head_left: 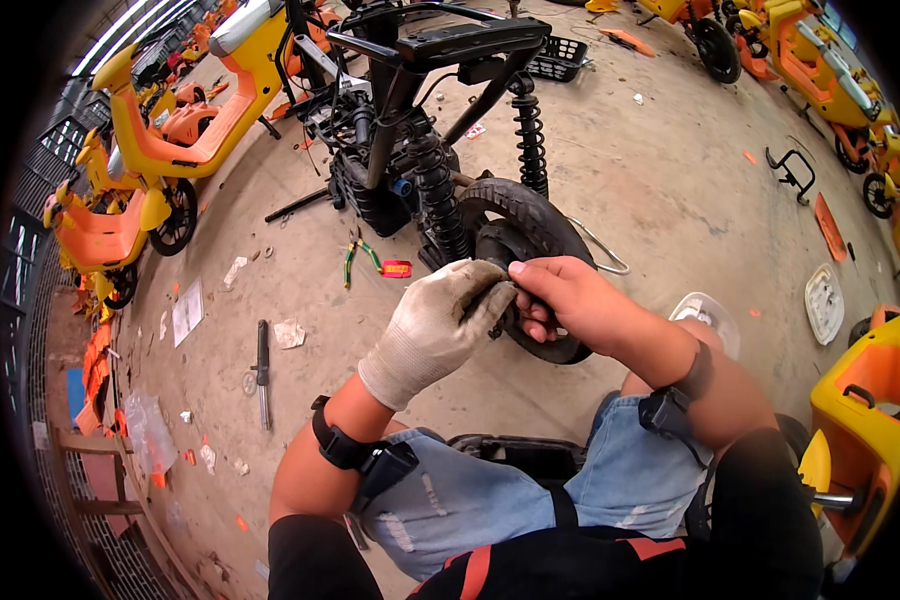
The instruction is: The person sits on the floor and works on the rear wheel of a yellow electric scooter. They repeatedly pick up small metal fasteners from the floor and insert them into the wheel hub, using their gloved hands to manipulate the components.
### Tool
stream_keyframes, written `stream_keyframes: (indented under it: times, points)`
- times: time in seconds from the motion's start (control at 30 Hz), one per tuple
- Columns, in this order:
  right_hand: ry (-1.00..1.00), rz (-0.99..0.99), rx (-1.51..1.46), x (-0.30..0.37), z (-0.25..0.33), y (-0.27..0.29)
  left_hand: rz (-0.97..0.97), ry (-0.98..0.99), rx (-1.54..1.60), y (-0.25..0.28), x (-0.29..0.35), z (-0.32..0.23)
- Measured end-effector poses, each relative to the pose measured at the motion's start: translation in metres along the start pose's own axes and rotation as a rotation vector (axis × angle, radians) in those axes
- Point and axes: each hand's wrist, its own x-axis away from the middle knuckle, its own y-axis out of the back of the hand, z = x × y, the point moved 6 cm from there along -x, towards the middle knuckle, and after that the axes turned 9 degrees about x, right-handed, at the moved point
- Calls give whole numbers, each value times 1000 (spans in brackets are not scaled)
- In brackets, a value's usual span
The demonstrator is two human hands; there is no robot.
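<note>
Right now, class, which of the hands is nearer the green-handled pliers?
Left: the gloved left hand is to the right of the pliers; the bare right hand is farther right.

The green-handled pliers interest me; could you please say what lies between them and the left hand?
In the head view, a red packet lies between the pliers and left hand.

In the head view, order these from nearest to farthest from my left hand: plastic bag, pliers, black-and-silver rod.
1. Pliers, on the floor ahead-left of your left hand.
2. Black-and-silver rod, farther left.
3. Plastic bag, farthest left.
</note>
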Motion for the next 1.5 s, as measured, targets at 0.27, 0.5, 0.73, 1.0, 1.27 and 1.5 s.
stream_keyframes:
  times: [0.27,0.5,0.73,1.0,1.27,1.5]
  points:
    - [308,-191,408,15,18,-10,-79,381,448,-13,14,13]
    - [1121,-514,1019,33,40,-21,-23,700,1050,-26,27,17]
    - [329,-27,289,4,12,-8,-44,204,358,-8,12,18]
    - [-47,123,-213,8,-4,-4,-39,-113,-113,2,4,-7]
    - [-9,64,-100,5,2,-2,-39,-110,-122,5,4,-11]
    - [92,32,53,5,7,1,-40,-93,-89,3,4,-11]
